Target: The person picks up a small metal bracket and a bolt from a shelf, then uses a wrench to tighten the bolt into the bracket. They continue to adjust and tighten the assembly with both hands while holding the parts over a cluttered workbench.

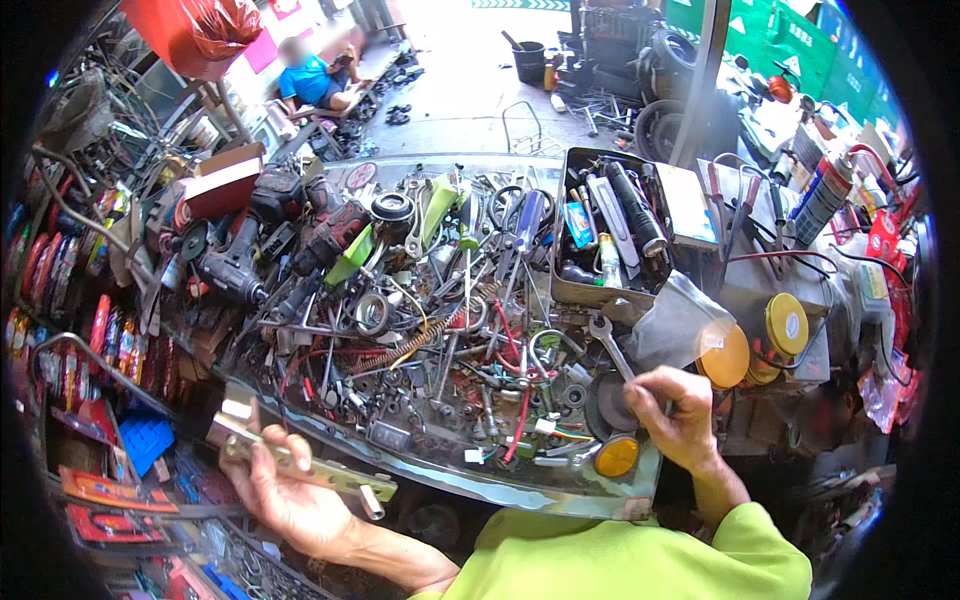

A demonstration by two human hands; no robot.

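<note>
Background: a cluttered workshop with one seated person in a blue top [308,84], one black bucket [529,64] and one red plastic bag [205,35] at the upper left.
Surface: one bench-like surface [500,488], strewn with small metal parts and wires too many and too tangled to count.
Left hand: one hand [290,492], fingers curled around one gold-toned metal bracket [318,470], in front of the surface's near edge at the left.
Bracket: long and tilted down to the right, one short cylindrical stub near its right end.
Right hand: one hand [682,412], thumb and fingers pinching the near end of one open-ended wrench [612,347].
Wrench: above the surface's right part, jaw end pointing away from the person.
Beside the right hand: one dark round disc [606,408] and, nearer the edge, one round amber reflector [617,457].
Yellow-orange round lids: two, one nearer [723,357], one farther [788,323].
Clear plastic bag: one [680,322], beside the nearer lid.
Open metal box: one [556,235], with one black flashlight [637,208] among its contents.
Power tools: at least two, one dark [237,262], one red-and-black [338,222].
Coil spring: one [440,328], mid-surface.
</note>
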